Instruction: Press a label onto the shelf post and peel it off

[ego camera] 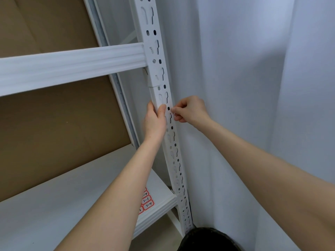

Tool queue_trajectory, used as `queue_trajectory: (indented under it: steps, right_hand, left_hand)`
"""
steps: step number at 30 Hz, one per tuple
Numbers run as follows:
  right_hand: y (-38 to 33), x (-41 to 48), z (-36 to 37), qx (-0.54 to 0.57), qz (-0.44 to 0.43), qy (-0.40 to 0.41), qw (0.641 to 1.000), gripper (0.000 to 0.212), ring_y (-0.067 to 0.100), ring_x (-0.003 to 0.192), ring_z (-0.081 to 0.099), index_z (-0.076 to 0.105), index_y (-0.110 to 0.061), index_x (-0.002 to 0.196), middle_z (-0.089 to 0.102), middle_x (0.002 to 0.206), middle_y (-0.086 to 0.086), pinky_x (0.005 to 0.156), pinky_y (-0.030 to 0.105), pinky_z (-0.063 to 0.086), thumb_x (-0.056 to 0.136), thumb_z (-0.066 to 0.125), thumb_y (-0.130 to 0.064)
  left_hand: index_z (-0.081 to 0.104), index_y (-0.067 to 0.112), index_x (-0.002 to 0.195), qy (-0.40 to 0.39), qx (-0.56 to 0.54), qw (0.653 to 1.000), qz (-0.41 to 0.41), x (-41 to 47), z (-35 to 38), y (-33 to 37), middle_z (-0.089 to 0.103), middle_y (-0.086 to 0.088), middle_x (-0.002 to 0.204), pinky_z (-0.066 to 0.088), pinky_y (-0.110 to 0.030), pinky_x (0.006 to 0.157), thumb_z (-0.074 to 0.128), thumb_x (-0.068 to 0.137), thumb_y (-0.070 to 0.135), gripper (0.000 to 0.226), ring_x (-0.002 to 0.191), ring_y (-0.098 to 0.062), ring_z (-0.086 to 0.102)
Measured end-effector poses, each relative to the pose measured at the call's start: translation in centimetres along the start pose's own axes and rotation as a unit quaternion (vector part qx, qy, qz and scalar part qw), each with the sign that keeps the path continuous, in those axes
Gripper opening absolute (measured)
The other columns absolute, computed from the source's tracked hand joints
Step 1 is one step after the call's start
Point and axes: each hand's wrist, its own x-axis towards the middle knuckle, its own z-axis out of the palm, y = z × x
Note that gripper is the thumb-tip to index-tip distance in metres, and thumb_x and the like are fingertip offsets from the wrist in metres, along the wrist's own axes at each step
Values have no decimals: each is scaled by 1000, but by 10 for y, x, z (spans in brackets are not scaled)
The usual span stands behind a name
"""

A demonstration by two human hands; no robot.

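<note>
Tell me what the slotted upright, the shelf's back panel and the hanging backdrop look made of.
Upright: likely white-painted steel; punched keyhole slots, folded edges.
Back panel: brown, matte, probably cardboard or hardboard.
Backdrop: white fabric, judging by soft vertical folds.

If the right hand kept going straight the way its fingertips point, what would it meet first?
Most likely the white slotted upright: the right hand pinches toward its right edge, fingertips apparently touching it already. Depth is hard to judge.

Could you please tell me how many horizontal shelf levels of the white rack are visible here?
2: an upper shelf beam level with the top of the post, and a lower shelf under the forearms. Others may lie out of view.
</note>
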Motion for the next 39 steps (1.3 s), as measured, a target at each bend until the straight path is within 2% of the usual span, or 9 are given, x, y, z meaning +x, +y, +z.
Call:
queue_trajectory:
  steps: [3, 6, 11, 16, 19, 24, 31, 34, 39]
  right_hand:
    - [-3, -1, -1, 19, -5, -25, 999, 28, 16, 59, 66, 67, 1, 72, 67, 66, 11, 64, 28, 59, 79, 75, -25]
    - [-2, 1, 4, -5, -1, -4, 1000, 29, 17, 59, 67, 62, -5, 68, 69, 64, 10, 64, 29, 59, 74, 79, -28]
    - [2, 2, 8, 70, 1, -6, 998, 22, 18, 52, 59, 58, -4, 68, 62, 59, 8, 64, 32, 59, 80, 74, -13]
    - [6, -2, 9, 143, 30, 0, 989, 19, 15, 49, 55, 57, -3, 71, 57, 59, 8, 59, 29, 58, 83, 71, -8]
    - [5, -5, 10, 197, 52, -3, 979, 18, 13, 48, 53, 56, -2, 72, 55, 60, 7, 57, 26, 58, 84, 68, -5]
    - [5, -9, 8, 249, 105, 7, 963, 15, 15, 57, 58, 58, -3, 76, 58, 67, 9, 56, 22, 58, 91, 59, -4]
    - [-7, -1, 13, 146, 72, 35, 986, 26, 14, 53, 62, 61, -7, 69, 65, 61, 6, 63, 27, 59, 74, 80, -23]
    - [-5, 1, 14, 134, 46, 25, 990, 24, 15, 51, 59, 59, -5, 69, 61, 58, 6, 64, 30, 59, 78, 77, -19]
    - [-1, 1, 16, 150, 23, 48, 987, 19, 14, 48, 52, 59, -7, 66, 57, 56, 6, 59, 28, 55, 83, 67, -6]
  left_hand:
    - [48, 10, 119, 4, 2, 1000, 6, 1, 0, -2, 55, 7, 99, 37, -14, 59, 41, 101, 29, 27, 83, -11, 51]
    - [49, 11, 119, 3, -3, 1000, 6, 1, 1, -2, 55, 8, 99, 38, -14, 60, 41, 101, 29, 26, 83, -10, 52]
    - [50, 8, 113, 13, -18, 1000, 1, 1, 1, -1, 58, 5, 95, 41, -23, 60, 43, 100, 28, 24, 79, -10, 54]
    - [50, 9, 116, 14, -16, 1000, 2, 0, 2, -1, 59, 4, 102, 37, -13, 56, 43, 101, 28, 25, 84, -11, 54]
    - [50, 9, 116, 12, -22, 1000, -5, 1, 2, -1, 60, 2, 104, 40, -19, 61, 43, 100, 28, 26, 89, -15, 55]
    - [51, 10, 118, -8, -43, 999, -12, 1, -1, 0, 61, 3, 106, 46, -31, 81, 45, 100, 26, 25, 99, -18, 58]
    - [51, 16, 124, -16, -65, 998, -17, 3, -1, -3, 61, 3, 117, 49, -36, 90, 43, 100, 28, 28, 107, -16, 58]
    - [51, 15, 122, -5, -66, 998, -15, 1, 0, -3, 63, 2, 113, 50, -36, 85, 41, 101, 28, 27, 103, -18, 60]
    - [50, 14, 120, 8, -57, 998, -5, -1, 2, -2, 60, 7, 101, 42, -24, 69, 38, 102, 28, 26, 90, -12, 56]
